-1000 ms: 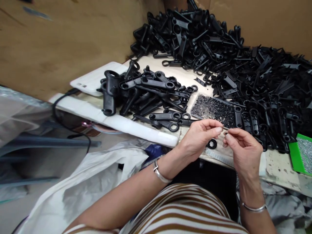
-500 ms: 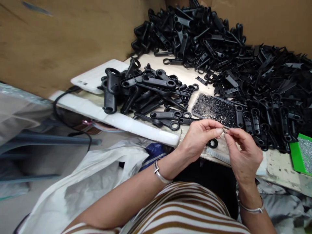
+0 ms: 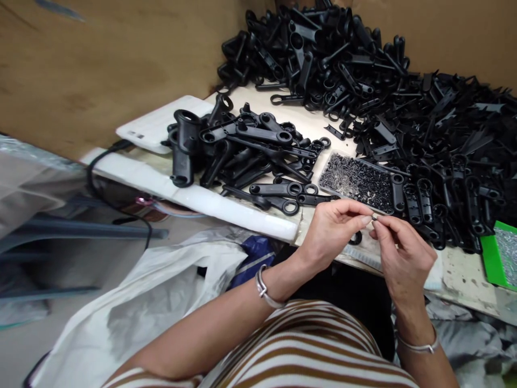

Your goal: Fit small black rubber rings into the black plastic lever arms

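Note:
My left hand (image 3: 332, 231) and my right hand (image 3: 404, 250) meet at their fingertips above the table's front edge. Both are closed in a pinch around a tiny dark piece (image 3: 374, 218), too small to make out. Just beyond them lies a shallow clear tray (image 3: 355, 180) full of small black and metallic pieces. A black ring-shaped part (image 3: 355, 237) sits on the table, partly hidden behind my left hand.
Black plastic arms (image 3: 258, 134) lie heaped at the left, beside a white flat device (image 3: 161, 121) with a black cable. A large pile of black parts (image 3: 343, 59) fills the back and right. A green tray (image 3: 498, 256) with metallic pieces stands far right.
My fingertips have shifted slightly, and the small piece between them shows less. The ring-shaped part behind my left hand is more covered now.

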{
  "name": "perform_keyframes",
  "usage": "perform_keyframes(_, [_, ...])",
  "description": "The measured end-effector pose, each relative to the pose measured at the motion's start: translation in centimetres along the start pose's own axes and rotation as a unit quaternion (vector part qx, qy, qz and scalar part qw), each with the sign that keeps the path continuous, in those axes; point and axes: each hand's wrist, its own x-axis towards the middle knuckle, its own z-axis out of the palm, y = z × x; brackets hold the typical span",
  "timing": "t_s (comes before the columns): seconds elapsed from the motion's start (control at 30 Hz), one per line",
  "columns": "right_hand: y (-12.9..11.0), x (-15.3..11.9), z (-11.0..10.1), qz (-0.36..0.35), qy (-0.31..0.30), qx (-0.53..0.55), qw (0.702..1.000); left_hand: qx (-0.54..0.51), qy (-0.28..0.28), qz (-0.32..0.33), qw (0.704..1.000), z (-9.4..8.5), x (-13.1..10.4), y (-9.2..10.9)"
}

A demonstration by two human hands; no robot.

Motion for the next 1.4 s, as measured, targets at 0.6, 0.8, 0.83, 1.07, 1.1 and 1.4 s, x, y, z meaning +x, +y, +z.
perform_keyframes(0.6, [-0.9, -0.1, -0.2, 0.163, -0.046, 0.090, 0.982, 0.236, -0.012, 0.190, 0.953, -0.4, -1.0, -0.3])
perform_keyframes(0.8, [-0.9, 0.1, 0.0, 0.169, -0.062, 0.094, 0.979, 0.243, -0.026, 0.187, 0.951, -0.8, -0.8, -0.5])
perform_keyframes(0.83, [-0.8, 0.1, 0.1, 0.170, -0.063, 0.097, 0.979, 0.246, -0.028, 0.187, 0.951, -0.9, -0.8, -0.5])
perform_keyframes(1.07, [0.2, -0.2, -0.1, 0.181, -0.065, 0.093, 0.977, 0.385, -0.077, 0.232, 0.890, -2.5, -1.1, 0.8])
perform_keyframes(1.1, [0.5, -0.3, -0.3, 0.185, -0.063, 0.088, 0.977, 0.433, -0.087, 0.253, 0.861, -3.0, -1.3, 1.2])
perform_keyframes(1.4, [1.9, -1.9, -1.8, 0.115, -0.122, -0.007, 0.986, 0.656, -0.153, 0.256, 0.693, -5.3, -2.5, 0.5])
